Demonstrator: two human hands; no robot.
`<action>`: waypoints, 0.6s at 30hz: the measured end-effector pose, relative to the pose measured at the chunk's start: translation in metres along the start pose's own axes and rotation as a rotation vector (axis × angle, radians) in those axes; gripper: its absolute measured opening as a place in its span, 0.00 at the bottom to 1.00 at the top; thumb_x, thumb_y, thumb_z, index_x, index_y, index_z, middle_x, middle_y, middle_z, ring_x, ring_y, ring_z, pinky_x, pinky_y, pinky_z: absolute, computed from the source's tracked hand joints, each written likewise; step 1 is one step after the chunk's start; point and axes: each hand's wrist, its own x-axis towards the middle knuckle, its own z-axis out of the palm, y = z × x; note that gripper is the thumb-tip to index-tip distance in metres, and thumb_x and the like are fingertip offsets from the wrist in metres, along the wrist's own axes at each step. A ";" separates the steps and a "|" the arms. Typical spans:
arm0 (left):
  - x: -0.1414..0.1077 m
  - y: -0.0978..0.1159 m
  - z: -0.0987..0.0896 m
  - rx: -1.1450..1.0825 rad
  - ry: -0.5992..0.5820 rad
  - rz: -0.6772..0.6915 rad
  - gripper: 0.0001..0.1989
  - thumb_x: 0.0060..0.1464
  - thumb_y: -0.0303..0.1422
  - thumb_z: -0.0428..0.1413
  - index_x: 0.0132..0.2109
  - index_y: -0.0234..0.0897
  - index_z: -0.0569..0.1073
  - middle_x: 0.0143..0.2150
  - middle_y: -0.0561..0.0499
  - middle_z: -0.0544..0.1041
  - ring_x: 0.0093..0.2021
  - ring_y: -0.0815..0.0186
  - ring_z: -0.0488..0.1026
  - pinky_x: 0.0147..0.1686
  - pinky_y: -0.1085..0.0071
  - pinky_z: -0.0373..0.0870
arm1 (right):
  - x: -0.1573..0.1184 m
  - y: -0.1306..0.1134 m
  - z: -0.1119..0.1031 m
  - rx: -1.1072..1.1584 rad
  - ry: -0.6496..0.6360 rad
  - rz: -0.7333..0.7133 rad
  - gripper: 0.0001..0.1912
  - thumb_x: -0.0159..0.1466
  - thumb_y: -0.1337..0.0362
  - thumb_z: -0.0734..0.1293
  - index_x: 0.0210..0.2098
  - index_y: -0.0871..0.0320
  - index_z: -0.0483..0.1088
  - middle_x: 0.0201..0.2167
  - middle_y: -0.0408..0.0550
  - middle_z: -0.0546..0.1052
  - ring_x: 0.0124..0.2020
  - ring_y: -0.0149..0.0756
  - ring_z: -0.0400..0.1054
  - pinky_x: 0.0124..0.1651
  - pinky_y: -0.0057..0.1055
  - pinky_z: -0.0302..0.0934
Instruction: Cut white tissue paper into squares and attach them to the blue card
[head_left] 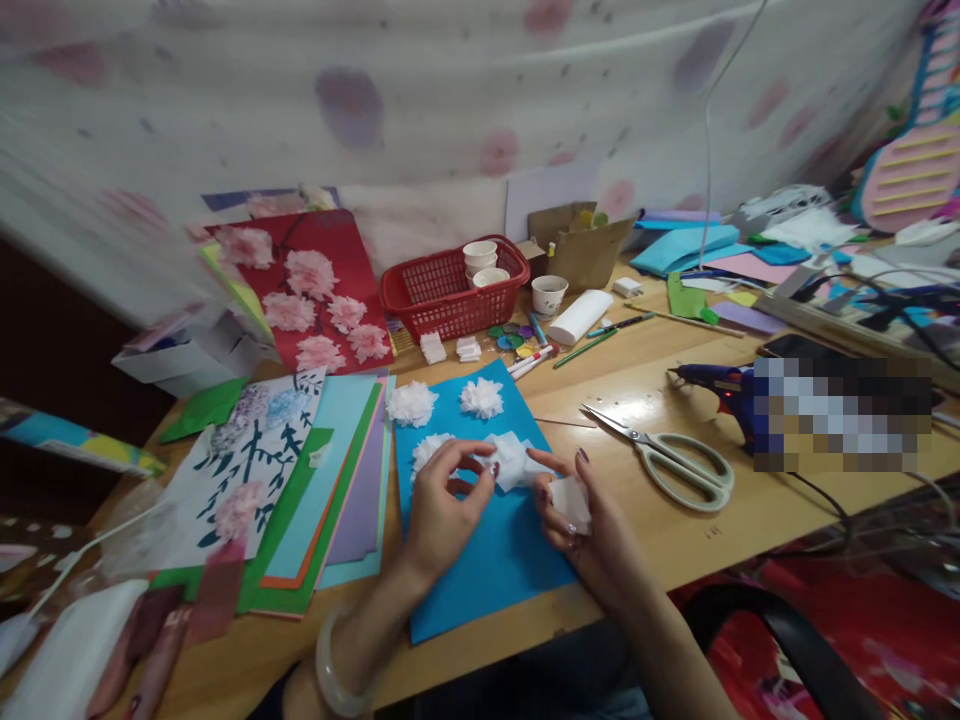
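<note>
A blue sheet of paper (480, 560) lies in front of me with several white tissue-paper flowers (411, 403) on its upper part. My left hand (448, 500) is closed in a pinch, thumb and forefinger meeting at the edge of a loose, flatter white tissue flower (511, 462). Around a small folded stack of white tissue squares (571, 503) curl the fingers of my right hand (585, 525); its forefinger reaches toward the same flower's right edge. Whether that fingertip touches the flower, I cannot tell.
Scissors (660, 455) and a glue gun (724, 390) lie to the right. Behind stand a red basket (442, 295) with paper cups and a red flower picture (315, 290). Coloured sheets (352, 520) are stacked left. A power strip (825, 300) with cables sits far right.
</note>
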 end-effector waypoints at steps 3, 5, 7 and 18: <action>-0.009 0.010 0.001 0.072 -0.091 0.331 0.02 0.53 0.29 0.62 0.36 0.37 0.77 0.32 0.50 0.77 0.29 0.67 0.73 0.27 0.73 0.72 | -0.005 0.000 0.004 0.094 -0.066 0.012 0.26 0.54 0.42 0.72 0.42 0.56 0.76 0.24 0.40 0.71 0.16 0.23 0.52 0.17 0.21 0.47; -0.013 0.013 0.003 0.130 -0.139 0.500 0.07 0.50 0.31 0.66 0.38 0.37 0.77 0.33 0.49 0.79 0.32 0.64 0.74 0.33 0.68 0.72 | -0.009 0.002 0.008 0.149 -0.084 0.020 0.26 0.54 0.43 0.73 0.42 0.56 0.76 0.27 0.42 0.72 0.21 0.27 0.59 0.21 0.22 0.55; -0.016 0.013 0.005 0.198 -0.154 0.578 0.12 0.48 0.34 0.68 0.40 0.38 0.78 0.36 0.46 0.80 0.37 0.60 0.75 0.38 0.64 0.71 | -0.013 0.005 0.012 0.176 -0.088 0.044 0.26 0.54 0.43 0.73 0.42 0.56 0.76 0.29 0.44 0.73 0.24 0.29 0.64 0.26 0.24 0.61; -0.015 0.011 0.004 0.117 -0.109 0.342 0.06 0.55 0.24 0.58 0.31 0.39 0.74 0.33 0.50 0.77 0.39 0.61 0.73 0.44 0.62 0.66 | -0.011 0.027 0.007 0.044 -0.101 -0.002 0.22 0.54 0.54 0.77 0.46 0.51 0.75 0.34 0.44 0.76 0.29 0.32 0.67 0.32 0.27 0.62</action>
